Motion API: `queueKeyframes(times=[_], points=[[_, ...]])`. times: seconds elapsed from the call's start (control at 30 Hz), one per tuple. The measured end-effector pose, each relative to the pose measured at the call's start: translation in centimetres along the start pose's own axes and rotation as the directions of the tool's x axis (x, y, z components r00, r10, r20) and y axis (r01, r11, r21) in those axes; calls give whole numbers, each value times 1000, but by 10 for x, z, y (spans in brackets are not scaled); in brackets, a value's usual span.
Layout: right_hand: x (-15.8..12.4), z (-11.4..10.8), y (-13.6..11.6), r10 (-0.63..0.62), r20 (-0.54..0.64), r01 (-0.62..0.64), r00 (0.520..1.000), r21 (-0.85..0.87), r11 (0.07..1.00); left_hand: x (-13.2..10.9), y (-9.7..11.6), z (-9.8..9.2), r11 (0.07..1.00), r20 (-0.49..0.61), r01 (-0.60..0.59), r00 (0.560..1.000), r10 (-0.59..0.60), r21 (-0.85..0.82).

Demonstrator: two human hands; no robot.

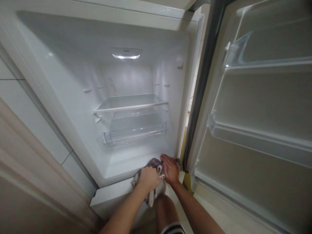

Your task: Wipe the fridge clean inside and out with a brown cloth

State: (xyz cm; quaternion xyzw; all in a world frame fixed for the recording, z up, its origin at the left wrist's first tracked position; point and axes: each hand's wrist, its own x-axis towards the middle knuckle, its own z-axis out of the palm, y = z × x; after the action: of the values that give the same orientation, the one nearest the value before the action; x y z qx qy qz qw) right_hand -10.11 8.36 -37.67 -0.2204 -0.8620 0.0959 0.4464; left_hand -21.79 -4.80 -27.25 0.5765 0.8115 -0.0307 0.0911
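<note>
A crumpled grey and beige cloth (151, 199) lies over the bottom front edge of the open fridge (129, 156). My left hand (149, 178) is closed around the cloth, its fingers bunched into the folds. Just to the right, my right hand (170, 169) rests with fingers stretched out at the lower right corner of the opening, beside the cloth and against its edge. What lies under its palm is hidden.
The fridge door (255, 107) stands wide at the right with clear door shelves (263, 138). Inside are a glass shelf (131, 102), a clear tray (136, 135) and a lit lamp (126, 54). Below the opening juts a white drawer front (109, 196). White tiles (36, 107) line the left.
</note>
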Motion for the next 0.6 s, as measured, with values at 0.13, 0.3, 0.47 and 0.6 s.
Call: queueKeyframes(times=[0.13, 0.3, 0.47, 0.6], points=[[-1, -4, 11, 0, -4, 0, 1000, 69, 998, 19, 34, -3, 996, -27, -75, 997, 74, -37], [-3, -7, 7, -47, 31, 49, 998, -53, 997, -23, -12, 6, 997, -6, 59, 998, -60, -48], [-1, -7, -1, -49, 26, 51, 998, -86, 995, -82, -107, 24, 897, 14, 439, 899, -439, -61], [0, -5, -1, -39, 40, 43, 998, -102, 994, -112, -152, 26, 769, -24, 617, 777, -629, -170]])
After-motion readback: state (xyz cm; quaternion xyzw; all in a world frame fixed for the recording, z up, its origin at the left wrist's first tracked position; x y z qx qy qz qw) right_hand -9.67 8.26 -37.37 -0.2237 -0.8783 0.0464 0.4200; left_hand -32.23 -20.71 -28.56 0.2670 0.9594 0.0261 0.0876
